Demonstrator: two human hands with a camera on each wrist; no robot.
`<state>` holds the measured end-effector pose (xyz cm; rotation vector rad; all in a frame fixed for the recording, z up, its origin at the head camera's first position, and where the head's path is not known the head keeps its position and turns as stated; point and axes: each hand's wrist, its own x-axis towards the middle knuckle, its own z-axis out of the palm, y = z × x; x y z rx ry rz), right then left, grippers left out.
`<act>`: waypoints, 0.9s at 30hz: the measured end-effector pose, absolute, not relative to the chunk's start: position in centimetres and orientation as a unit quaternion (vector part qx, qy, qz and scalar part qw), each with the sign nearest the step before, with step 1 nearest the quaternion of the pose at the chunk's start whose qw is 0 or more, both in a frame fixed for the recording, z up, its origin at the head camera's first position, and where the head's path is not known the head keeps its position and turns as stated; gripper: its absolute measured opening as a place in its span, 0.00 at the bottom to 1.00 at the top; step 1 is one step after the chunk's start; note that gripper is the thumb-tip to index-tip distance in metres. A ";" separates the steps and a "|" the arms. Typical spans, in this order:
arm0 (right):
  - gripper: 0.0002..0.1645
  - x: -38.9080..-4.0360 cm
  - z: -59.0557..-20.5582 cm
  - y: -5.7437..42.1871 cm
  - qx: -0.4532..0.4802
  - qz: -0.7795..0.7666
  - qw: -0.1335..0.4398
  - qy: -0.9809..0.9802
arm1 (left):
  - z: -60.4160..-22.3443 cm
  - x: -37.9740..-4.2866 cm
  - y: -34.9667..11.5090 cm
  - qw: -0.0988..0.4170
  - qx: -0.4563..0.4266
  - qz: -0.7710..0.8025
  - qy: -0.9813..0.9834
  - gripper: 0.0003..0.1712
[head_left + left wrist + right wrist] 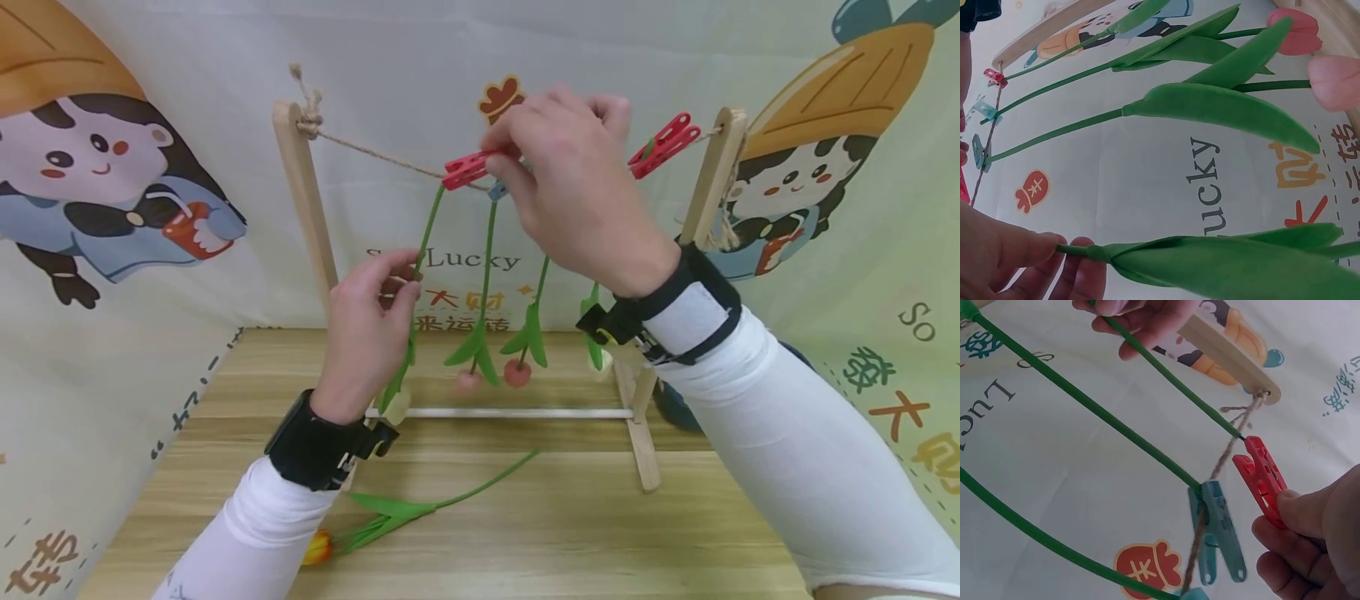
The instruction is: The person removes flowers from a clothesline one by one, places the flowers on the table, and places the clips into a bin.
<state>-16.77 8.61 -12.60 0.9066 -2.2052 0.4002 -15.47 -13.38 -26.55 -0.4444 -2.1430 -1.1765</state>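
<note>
My left hand (367,329) pinches the green stem of an upside-down artificial tulip (1210,262); its pale bloom hangs below the hand in the head view. With thumb and fingers, my right hand (573,179) pinches the handles of a red clothespin (1263,481). The clothespin's mouth is at the tip of that stem, right beside the twine (1219,465); whether it bites both cannot be told. A blue clothespin (1216,531) beside it clips a neighbouring tulip stem (489,250) to the twine. Another red clothespin (663,146) sits at the twine's right end.
The twine runs between two wooden posts (303,192), joined low down by a white rod (517,413). Pink tulips (517,372) and a white one (600,364) hang downward. An orange-yellow tulip (318,547) lies on the wood-grain tabletop (570,533). A printed cloth backs everything.
</note>
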 end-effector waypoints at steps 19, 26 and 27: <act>0.16 -13.9 -17.1 14.0 0.373 0.209 0.381 -0.820 | -28.7 -10.1 -15.9 0.262 -0.188 -0.376 -0.868 0.22; 0.18 -12.2 -21.1 17.5 0.354 0.241 0.353 -0.832 | -29.9 -8.1 -16.2 0.196 -0.225 -0.333 -0.895 0.23; 0.19 -11.9 -21.7 18.1 0.348 0.246 0.348 -0.835 | -30.2 -7.8 -16.2 0.186 -0.229 -0.326 -0.898 0.23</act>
